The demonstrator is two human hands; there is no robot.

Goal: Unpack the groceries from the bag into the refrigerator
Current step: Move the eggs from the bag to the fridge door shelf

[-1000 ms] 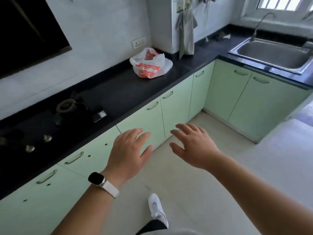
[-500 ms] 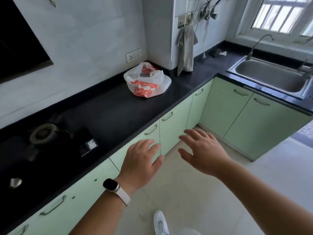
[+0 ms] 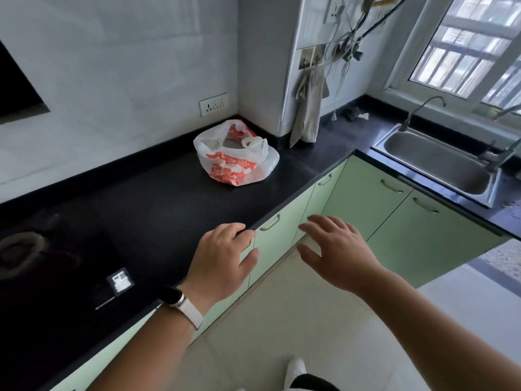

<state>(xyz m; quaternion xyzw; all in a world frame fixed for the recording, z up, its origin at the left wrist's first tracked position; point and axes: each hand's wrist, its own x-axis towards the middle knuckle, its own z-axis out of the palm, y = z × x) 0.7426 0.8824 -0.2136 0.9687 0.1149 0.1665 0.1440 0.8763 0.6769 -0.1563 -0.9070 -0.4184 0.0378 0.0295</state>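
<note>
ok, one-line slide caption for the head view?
Left hand and right hand, both open and empty, extended toward the plastic bag on the black countertop.

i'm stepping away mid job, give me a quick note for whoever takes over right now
Left hand: open, holds nothing, by the front edge of the counter.
Right hand: open, holds nothing, in front of the green cabinets.
Bag: white plastic with red print, on the counter near the wall corner, mouth open, apart from both hands. Its contents are hard to make out.
Refrigerator: not in view.
Done: nothing unpacked that shows.
Left: reach the bag, take the groceries out, put them in the refrigerator.
</note>
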